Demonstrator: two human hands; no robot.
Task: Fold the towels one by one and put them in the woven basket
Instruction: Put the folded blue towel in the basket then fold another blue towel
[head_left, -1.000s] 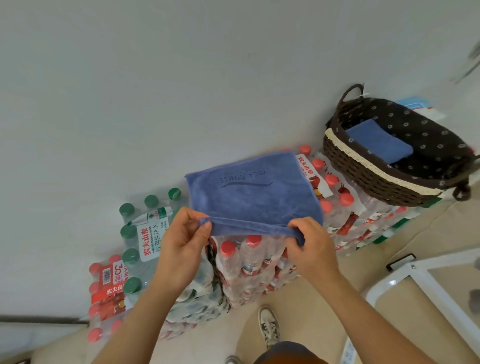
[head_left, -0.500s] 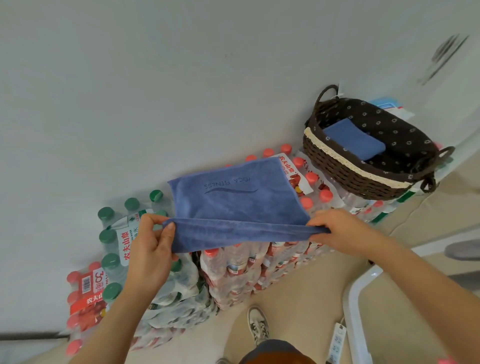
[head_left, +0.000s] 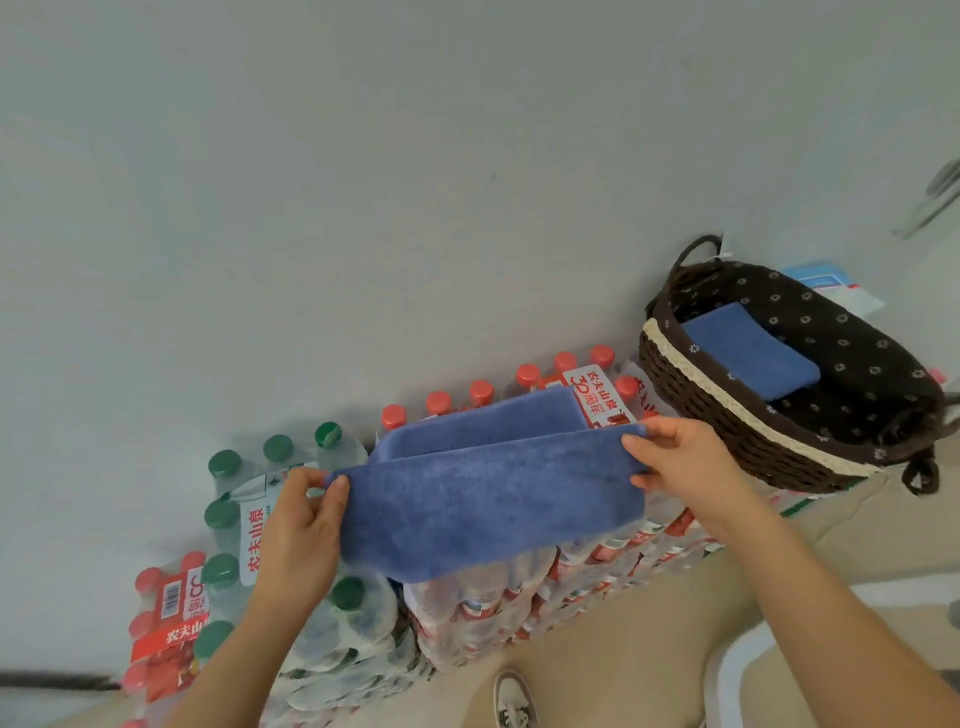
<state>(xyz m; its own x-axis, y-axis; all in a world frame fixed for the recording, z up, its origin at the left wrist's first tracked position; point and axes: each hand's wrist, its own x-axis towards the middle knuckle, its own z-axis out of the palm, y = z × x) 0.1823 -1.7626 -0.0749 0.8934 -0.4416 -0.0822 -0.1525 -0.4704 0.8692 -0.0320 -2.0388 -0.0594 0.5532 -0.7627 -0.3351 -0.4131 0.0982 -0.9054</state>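
Note:
A blue towel (head_left: 483, 499) lies partly on stacked packs of water bottles, its near half lifted and hanging over the front of the packs. My left hand (head_left: 301, 535) pinches the towel's left corner and my right hand (head_left: 680, 462) pinches its right corner. The far half of the towel still rests on the bottle caps. To the right stands the dark woven basket (head_left: 727, 415) with a flower-print lining and loop handles. A folded blue towel (head_left: 748, 353) lies inside it.
Packs of red-capped bottles (head_left: 566, 587) and green-capped bottles (head_left: 234, 519) stand against a pale wall. A white frame (head_left: 727, 670) is at the lower right. My shoe (head_left: 511, 699) shows on the tan floor below.
Both hands have raised the towel's near edge and spread it wider, so the front half now hangs as a broad flap. The printed logo is no longer seen.

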